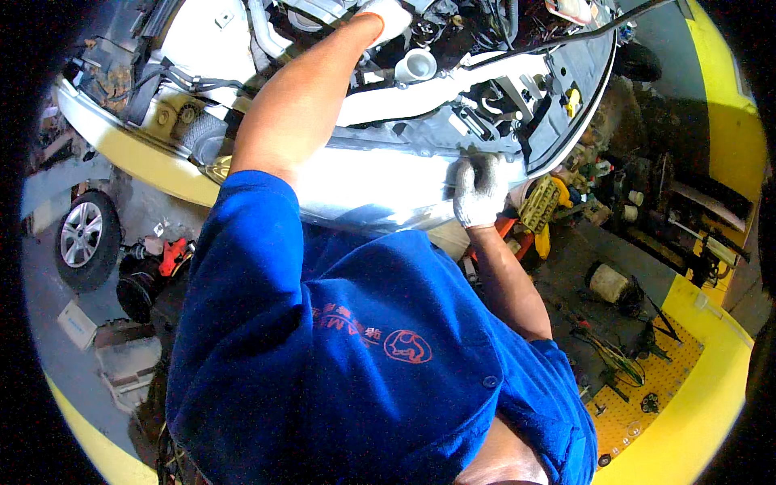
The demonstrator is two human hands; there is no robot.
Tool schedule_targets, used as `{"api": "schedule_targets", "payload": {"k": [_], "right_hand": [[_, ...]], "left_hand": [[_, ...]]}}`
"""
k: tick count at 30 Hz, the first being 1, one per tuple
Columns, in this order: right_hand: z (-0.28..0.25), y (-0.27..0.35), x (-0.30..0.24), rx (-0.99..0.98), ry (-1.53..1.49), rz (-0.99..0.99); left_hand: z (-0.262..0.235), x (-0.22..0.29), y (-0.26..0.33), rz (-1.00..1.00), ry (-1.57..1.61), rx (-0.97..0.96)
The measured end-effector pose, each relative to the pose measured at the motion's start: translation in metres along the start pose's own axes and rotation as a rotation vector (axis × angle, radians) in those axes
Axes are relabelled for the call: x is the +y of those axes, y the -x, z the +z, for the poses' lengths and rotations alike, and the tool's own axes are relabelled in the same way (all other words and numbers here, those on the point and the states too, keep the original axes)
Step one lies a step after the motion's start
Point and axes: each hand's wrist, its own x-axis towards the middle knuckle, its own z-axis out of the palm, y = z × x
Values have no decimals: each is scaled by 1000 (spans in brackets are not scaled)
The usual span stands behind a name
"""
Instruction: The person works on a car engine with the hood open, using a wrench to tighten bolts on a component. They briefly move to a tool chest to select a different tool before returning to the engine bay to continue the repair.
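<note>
I lean over the open front of a light-coloured car, in a blue short-sleeved shirt. My left hand [390, 18], in a white glove, reaches deep into the engine bay at the top edge of the view. Its fingers are hidden, so what it touches cannot be made out. Gloved in grey-white, my right hand [480, 192] rests on the upper edge of the front bumper [380, 182], thumb apart from the fingers. Between the two hands run a pale crossbar [396, 101] and a white round filler neck or cup [416, 65]. A dark rod [570, 36] slants across the upper right.
On the left floor stand a wheel [85, 230] and a red tool [172, 256]. To the right are a yellow-green ribbed part [541, 206], a dirty whitish canister [610, 283], cables [618, 360] and a yellow perforated board [679, 364].
</note>
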Motion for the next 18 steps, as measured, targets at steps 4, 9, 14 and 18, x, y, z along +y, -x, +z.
{"api": "schedule_targets", "payload": {"k": [4,9,14,18], "right_hand": [[-4,0,-4,-22,18,-24],[-3,-2,-6,-21,-5,-32],[-5,-6,-8,-8,51,-46],[-5,-14,-17,-25,48,-57]], "left_hand": [[0,25,21,149,5,52],[18,50,33,-20,389,-318],[41,34,20,-47,552,-448],[30,16,-3,59,-160,-129]]}}
